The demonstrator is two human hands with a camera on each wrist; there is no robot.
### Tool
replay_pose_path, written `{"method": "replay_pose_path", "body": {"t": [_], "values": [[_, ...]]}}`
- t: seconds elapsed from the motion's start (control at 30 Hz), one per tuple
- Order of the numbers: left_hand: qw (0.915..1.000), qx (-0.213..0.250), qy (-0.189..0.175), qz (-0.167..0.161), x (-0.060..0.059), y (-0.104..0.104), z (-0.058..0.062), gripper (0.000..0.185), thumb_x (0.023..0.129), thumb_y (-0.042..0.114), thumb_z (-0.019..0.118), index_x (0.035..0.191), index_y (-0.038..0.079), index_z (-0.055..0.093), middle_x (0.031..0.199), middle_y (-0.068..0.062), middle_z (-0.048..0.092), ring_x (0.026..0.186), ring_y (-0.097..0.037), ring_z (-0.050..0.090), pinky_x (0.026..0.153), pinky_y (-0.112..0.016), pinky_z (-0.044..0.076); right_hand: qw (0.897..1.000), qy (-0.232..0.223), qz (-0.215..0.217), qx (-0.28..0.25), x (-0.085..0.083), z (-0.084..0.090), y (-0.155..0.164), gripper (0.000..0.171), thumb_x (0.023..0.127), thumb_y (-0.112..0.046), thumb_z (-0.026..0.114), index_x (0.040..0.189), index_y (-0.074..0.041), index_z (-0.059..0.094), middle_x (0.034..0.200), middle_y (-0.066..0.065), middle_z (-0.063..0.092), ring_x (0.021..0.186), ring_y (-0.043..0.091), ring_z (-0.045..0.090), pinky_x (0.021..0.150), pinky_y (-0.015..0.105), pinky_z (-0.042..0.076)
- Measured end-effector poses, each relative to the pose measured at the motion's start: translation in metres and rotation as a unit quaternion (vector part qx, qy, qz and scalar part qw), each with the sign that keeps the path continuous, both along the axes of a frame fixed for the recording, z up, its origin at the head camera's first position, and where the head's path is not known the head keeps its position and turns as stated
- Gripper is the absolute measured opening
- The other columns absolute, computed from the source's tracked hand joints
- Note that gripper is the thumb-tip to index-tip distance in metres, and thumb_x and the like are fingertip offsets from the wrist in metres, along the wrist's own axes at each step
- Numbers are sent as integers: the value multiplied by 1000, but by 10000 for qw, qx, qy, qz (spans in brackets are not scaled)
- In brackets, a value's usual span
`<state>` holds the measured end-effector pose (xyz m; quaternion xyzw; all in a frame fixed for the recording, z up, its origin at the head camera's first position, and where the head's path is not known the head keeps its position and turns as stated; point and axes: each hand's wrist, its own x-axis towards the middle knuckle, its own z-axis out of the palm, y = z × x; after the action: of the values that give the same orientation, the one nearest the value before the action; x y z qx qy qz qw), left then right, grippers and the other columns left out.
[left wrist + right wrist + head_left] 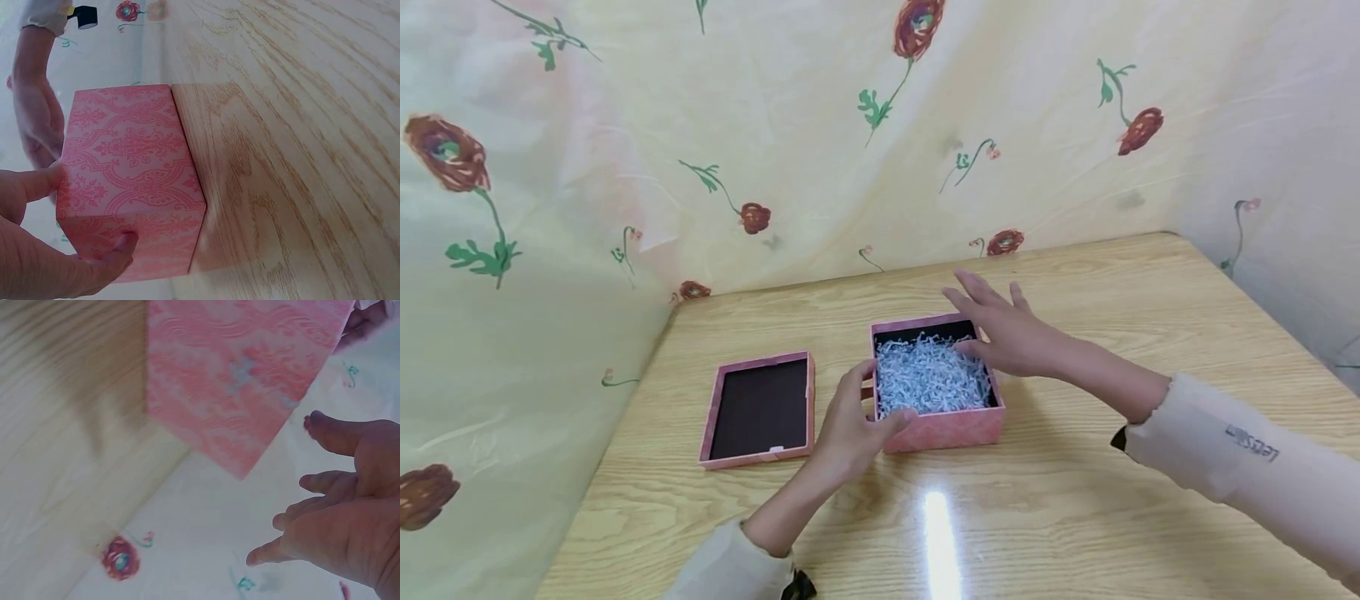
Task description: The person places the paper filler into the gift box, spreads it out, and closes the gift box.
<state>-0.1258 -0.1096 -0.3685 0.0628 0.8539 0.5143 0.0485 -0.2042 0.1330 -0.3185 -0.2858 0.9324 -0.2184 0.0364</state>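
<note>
A pink patterned box [943, 431] stands uncovered on the table, with pale blue shredded paper [928, 375] inside against its black lining. My left hand [848, 429] holds the box at its near left corner, thumb at the front rim and fingers along the left side. In the left wrist view, that hand [44, 250] spans the corner of the damask-like printed walls. Over the far right part of the box is my right hand [1011, 333], fingers spread and holding nothing. The right wrist view has this hand [337, 525] beside the rim with its fingers apart.
The box's lid [760, 408], pink-edged with a black inside, lies inner side up to the left of the box. Both rest on a wood-grain table [1097, 500]. Floral cloth [805, 108] hangs behind the table and along its sides.
</note>
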Motion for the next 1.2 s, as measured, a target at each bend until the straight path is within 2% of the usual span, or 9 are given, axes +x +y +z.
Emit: {"method": "replay_pose_path", "body": {"t": [0.17, 0.33, 0.57, 0.63, 0.8, 0.87, 0.97, 1.07, 1.2], "values": [[10000, -9, -21, 33, 0, -1, -1, 79, 85, 30, 74, 148, 10, 30, 147, -10, 37, 122, -30, 48, 88, -40, 52, 9997, -63, -95, -231, 3, -1, 19, 76, 92, -12, 64, 153, -4, 19, 160, 18, 2, 145, 38, 3, 106, 67, -13], [10000, -25, -16, 42, 1, -1, -2, 79, 85, 30, 74, 148, 10, 30, 146, -11, 37, 122, -31, 48, 87, -40, 52, 9997, -172, -76, -153, 7, -5, 31, 85, 86, -8, 71, 153, -4, 19, 160, 19, 2, 145, 40, 4, 104, 71, -10], [9999, -88, -1, 103, 2, 0, -1, 79, 85, 28, 75, 148, 10, 30, 146, -10, 38, 122, -29, 49, 87, -39, 53, 9957, -857, 312, -180, 11, -5, 38, 96, 80, -15, 78, 154, -9, 17, 160, 17, -1, 144, 42, 4, 101, 74, -10], [9999, -82, -26, 116, 2, 0, -1, 79, 85, 28, 75, 148, 11, 30, 145, -10, 38, 122, -29, 49, 87, -39, 53, 9934, -1039, 413, -249, 12, -3, 38, 96, 80, -14, 78, 154, -9, 17, 160, 17, -2, 144, 42, 1, 100, 74, -11], [9999, -31, -32, 96, 2, 0, -2, 78, 86, 28, 74, 148, 10, 31, 146, -11, 38, 122, -31, 48, 87, -39, 53, 9888, -1365, 563, -198, 14, 0, 36, 101, 77, -16, 80, 155, -11, 16, 160, 17, -4, 144, 43, 5, 102, 72, -12], [9999, -33, -36, 90, 2, 0, -2, 78, 86, 28, 74, 148, 10, 31, 146, -11, 37, 122, -31, 48, 87, -39, 53, 9882, -1389, 608, -193, 16, -1, 34, 102, 77, -20, 81, 155, -11, 15, 160, 17, -3, 143, 45, 8, 102, 71, -12], [10000, -56, -24, 78, 2, 0, -1, 78, 86, 29, 74, 148, 10, 31, 146, -11, 37, 121, -31, 49, 87, -39, 53, 9873, -1415, 651, -305, 18, -3, 28, 101, 79, -21, 79, 155, -10, 14, 160, 17, -3, 144, 43, 4, 102, 71, -14], [9999, -75, 12, 69, 1, 1, 0, 78, 86, 29, 74, 148, 9, 31, 146, -11, 37, 121, -30, 49, 88, -39, 52, 9893, -1267, 637, -336, 20, -8, 21, 98, 81, -21, 78, 155, -9, 15, 160, 17, -2, 145, 39, 0, 102, 72, -13], [10000, -29, 61, 26, 2, 2, 1, 78, 86, 28, 74, 148, 8, 31, 146, -12, 37, 123, -30, 48, 89, -40, 52, 9941, -914, 536, -226, 21, -14, 13, 96, 82, -22, 78, 154, -8, 17, 160, 17, 1, 146, 36, 1, 103, 71, -11]]}}
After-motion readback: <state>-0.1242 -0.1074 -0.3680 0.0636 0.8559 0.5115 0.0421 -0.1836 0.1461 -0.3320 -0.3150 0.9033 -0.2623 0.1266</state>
